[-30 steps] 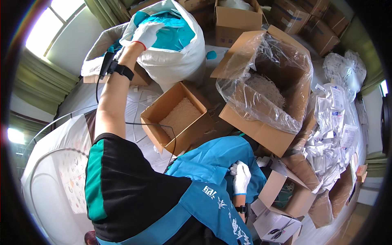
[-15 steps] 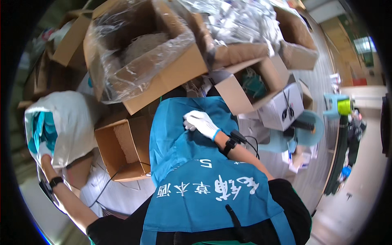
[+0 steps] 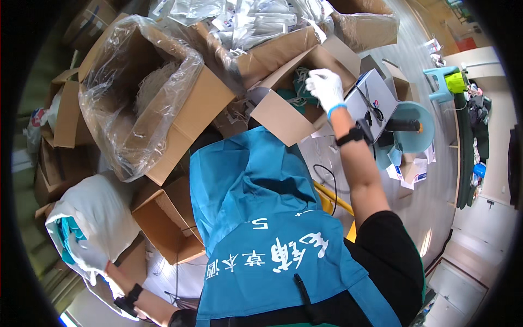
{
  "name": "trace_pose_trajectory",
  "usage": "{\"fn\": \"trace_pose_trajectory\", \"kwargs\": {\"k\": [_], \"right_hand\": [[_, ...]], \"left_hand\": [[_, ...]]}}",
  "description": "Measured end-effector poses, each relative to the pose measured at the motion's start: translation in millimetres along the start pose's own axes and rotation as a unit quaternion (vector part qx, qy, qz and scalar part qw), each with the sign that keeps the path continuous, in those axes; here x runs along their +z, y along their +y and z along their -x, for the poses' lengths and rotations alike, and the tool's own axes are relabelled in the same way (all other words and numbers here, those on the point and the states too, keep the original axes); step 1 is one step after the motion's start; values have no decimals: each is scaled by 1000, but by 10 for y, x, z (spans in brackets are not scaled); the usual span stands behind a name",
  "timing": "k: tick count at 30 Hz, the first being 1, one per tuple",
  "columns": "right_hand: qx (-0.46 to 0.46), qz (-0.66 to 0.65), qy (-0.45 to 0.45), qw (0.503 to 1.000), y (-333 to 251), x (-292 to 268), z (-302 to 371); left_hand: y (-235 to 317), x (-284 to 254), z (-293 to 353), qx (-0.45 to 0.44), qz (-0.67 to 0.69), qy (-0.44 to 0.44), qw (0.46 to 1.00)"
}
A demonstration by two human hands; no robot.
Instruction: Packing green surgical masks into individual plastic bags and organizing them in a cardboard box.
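Note:
My right hand (image 3: pixel 326 90), in a white glove with a blue cuff, is over a small open carton (image 3: pixel 282 115). Its fingers are loosely bent and apart, with nothing visible in them. Green corded items (image 3: pixel 298 90) lie inside that carton, beside the fingertips. On the left, my gloved left hand (image 3: pixel 90 255) is at the mouth of a white sack (image 3: pixel 111 210). Teal cloth pieces (image 3: pixel 70 234) show in the sack, right by this hand. Blur and the sack's pale edge hide how its fingers are held.
A large plastic-lined carton (image 3: pixel 190 122) stands ahead, and another carton beyond it is heaped with clear packets (image 3: pixel 256 24). An open brown box (image 3: pixel 163 218) is between the sack and my teal apron (image 3: pixel 245 174). Scissors (image 3: pixel 370 103) lie on a white box beside a blue stool (image 3: pixel 419 122).
My right hand has moved from my apron forward and right to the small carton. My left hand remains at the sack's mouth. The whole view has shifted.

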State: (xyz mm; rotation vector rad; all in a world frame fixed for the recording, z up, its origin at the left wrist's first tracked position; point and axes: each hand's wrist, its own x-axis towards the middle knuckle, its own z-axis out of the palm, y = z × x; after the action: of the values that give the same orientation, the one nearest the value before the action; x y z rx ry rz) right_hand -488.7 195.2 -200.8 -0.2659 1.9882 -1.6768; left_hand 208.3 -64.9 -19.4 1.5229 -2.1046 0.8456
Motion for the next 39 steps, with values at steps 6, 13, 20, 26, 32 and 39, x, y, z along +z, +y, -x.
{"fn": "trace_pose_trajectory", "kwargs": {"k": [6, 13, 20, 26, 32, 39], "right_hand": [[120, 594, 21, 795, 663, -330, -1132], [197, 572, 71, 793, 814, -86, -1025], [-200, 451, 171, 853, 222, -92, -631], [-328, 423, 141, 833, 60, -417, -226], [-171, 27, -26, 985, -674, -330, 603], [-66, -113, -252, 959, -540, -21, 1459]], "left_hand": [[1017, 146, 421, 20, 127, -43, 991], [1774, 3, 538, -7, 192, -134, 972], [2568, -90, 271, 24, 276, -135, 951], [3698, -145, 93, 116, 449, -167, 870], [4656, -617, 18, 142, 580, -158, 787], [4634, -677, 417, -17, 760, -479, 439]]}}
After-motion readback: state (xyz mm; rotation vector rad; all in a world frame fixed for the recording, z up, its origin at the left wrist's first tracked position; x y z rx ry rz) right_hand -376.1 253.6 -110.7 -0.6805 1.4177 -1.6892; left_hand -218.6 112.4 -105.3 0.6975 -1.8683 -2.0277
